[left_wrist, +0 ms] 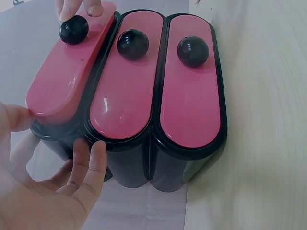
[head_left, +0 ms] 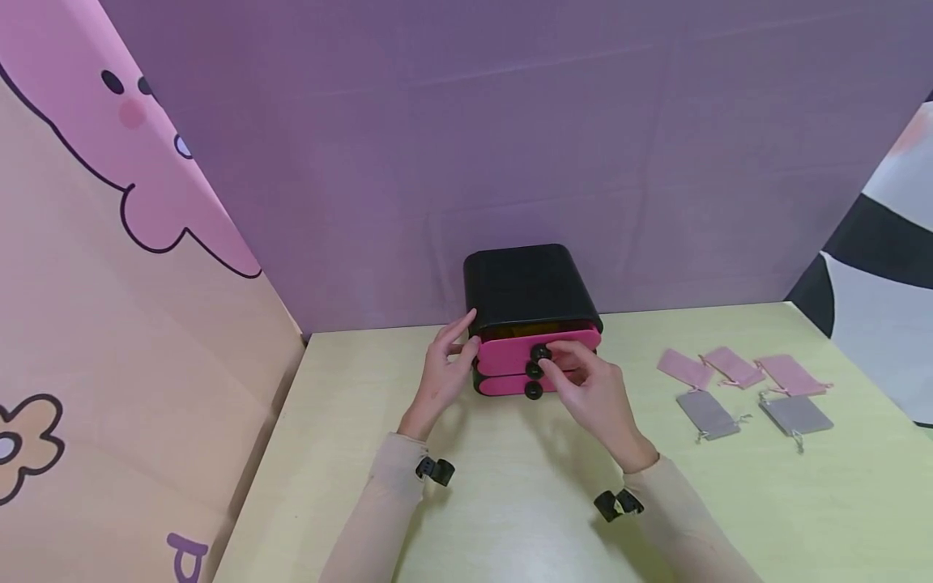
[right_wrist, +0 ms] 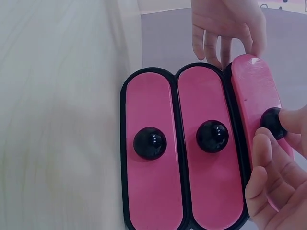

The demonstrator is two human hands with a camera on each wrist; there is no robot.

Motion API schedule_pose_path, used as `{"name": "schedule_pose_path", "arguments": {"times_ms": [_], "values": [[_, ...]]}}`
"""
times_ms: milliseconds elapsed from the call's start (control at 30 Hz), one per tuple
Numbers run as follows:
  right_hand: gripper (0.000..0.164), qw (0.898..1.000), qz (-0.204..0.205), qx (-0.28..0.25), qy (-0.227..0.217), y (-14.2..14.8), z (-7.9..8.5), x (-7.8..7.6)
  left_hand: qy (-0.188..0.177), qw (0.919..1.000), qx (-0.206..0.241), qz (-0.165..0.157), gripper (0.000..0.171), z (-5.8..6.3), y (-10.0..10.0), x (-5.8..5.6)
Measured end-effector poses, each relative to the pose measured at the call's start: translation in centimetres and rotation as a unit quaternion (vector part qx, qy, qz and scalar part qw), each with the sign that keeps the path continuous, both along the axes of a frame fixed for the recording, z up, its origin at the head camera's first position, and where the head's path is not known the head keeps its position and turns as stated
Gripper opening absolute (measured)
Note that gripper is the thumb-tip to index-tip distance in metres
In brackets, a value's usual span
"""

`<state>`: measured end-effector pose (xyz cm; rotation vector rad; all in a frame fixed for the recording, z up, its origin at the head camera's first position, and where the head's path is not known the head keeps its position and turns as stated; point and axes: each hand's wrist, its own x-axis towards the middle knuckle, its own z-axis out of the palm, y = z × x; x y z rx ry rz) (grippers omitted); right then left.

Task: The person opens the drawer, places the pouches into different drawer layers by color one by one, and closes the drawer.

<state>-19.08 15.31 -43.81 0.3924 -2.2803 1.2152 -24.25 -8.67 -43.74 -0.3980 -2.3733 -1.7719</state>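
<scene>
A small black cabinet with three pink drawers stands at the back of the table. Its top drawer is slightly out, leaving a dark gap beneath the cabinet's top edge. Between thumb and fingers, my right hand pinches that drawer's round black knob. My left hand rests at the cabinet's left side, fingers loosely extended; in the left wrist view its thumb touches the end of the top drawer. The middle drawer and bottom drawer sit flush in their frames, each with its own knob.
Right of the cabinet lie three pink drawstring pouches in a row, with two grey pouches nearer me. A purple cloth wall rises right behind the cabinet. A patterned panel borders the table's left side.
</scene>
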Motion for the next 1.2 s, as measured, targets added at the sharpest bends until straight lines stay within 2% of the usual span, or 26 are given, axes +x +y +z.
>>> {"name": "schedule_pose_path", "arguments": {"times_ms": [300, 633, 900, 1200], "values": [[0.026, 0.999, -0.022, 0.008, -0.031, -0.2, -0.1, -0.6, 0.001, 1.0000, 0.007, 0.002, 0.051, -0.1, 0.0, -0.1], [0.026, 0.999, -0.033, 0.007, -0.028, -0.5, 0.2, -0.8, 0.004, 0.9999, 0.010, -0.002, 0.050, -0.1, 0.0, 0.0], [0.024, 0.998, -0.042, -0.004, -0.037, -0.6, -0.2, -1.0, 0.020, 0.9997, 0.015, -0.005, 0.051, -0.4, 0.0, 0.0], [0.026, 0.996, -0.044, 0.026, -0.077, -0.4, -0.4, -1.5, 0.020, 0.9993, -0.033, 0.006, 0.053, 0.0, -0.2, -0.1]]}}
